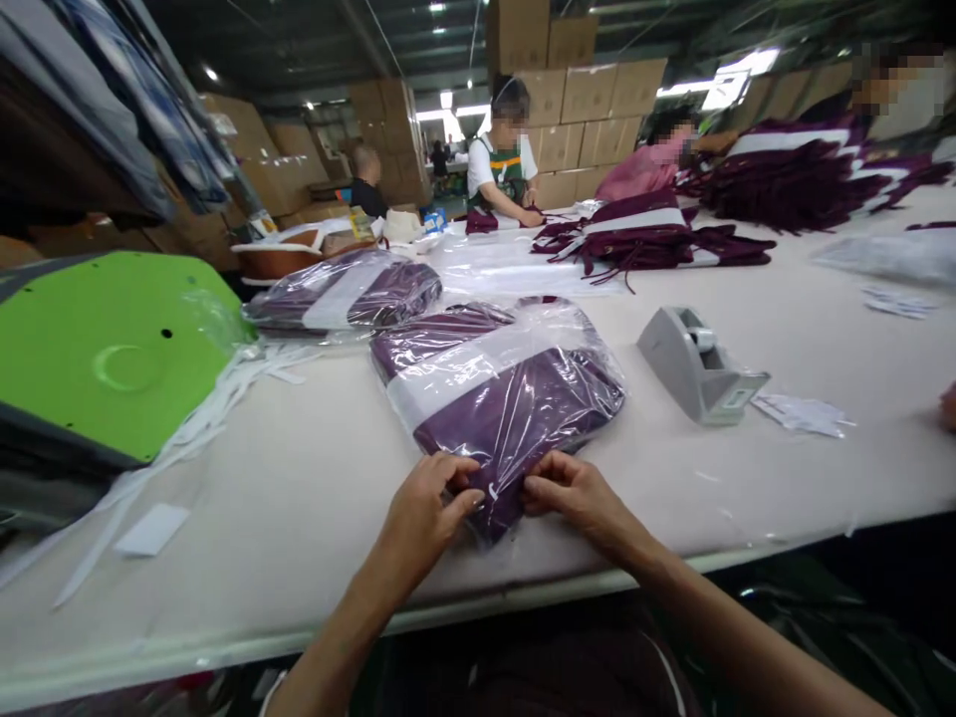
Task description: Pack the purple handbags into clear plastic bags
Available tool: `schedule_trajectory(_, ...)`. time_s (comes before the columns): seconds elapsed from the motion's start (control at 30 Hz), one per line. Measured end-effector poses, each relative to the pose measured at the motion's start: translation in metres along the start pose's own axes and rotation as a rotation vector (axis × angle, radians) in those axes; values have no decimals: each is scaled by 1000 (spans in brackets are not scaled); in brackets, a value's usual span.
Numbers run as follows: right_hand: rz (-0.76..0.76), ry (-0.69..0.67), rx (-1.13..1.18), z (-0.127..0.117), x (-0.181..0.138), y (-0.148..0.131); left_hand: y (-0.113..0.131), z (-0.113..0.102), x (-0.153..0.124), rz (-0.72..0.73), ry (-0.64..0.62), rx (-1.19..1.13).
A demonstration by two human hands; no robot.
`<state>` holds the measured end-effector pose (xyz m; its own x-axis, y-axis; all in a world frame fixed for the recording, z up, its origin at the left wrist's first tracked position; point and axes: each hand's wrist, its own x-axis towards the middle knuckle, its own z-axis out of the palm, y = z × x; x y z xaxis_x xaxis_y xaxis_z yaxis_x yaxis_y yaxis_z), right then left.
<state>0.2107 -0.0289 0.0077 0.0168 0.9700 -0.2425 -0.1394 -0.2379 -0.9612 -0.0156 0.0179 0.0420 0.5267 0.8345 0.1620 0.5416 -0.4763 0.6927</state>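
A folded purple garment with a white band lies in a clear plastic bag on the table in front of me. My left hand pinches the bag's near edge on its left side, thumb and fingers drawn together. On the right side of that same near corner, my right hand grips the plastic between thumb and bent fingers. Purple cloth reaches down into the corner between both hands. Behind it to the left rests a second bagged purple garment. A grey tape dispenser stands to the right of the bag.
White labels lie beside the dispenser. At left are a green-topped machine, white strips and a white card. Purple garment piles occupy the far right. Across the table a person handles purple cloth.
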Motion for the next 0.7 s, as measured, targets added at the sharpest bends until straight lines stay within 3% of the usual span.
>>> schedule_trajectory(0.4,-113,-14,-103,3,-6,9,9,5,17,-162,-190,-5)
schedule_trajectory(0.7,-120,3,-150,4,-7,8,16,17,20,-207,-162,179)
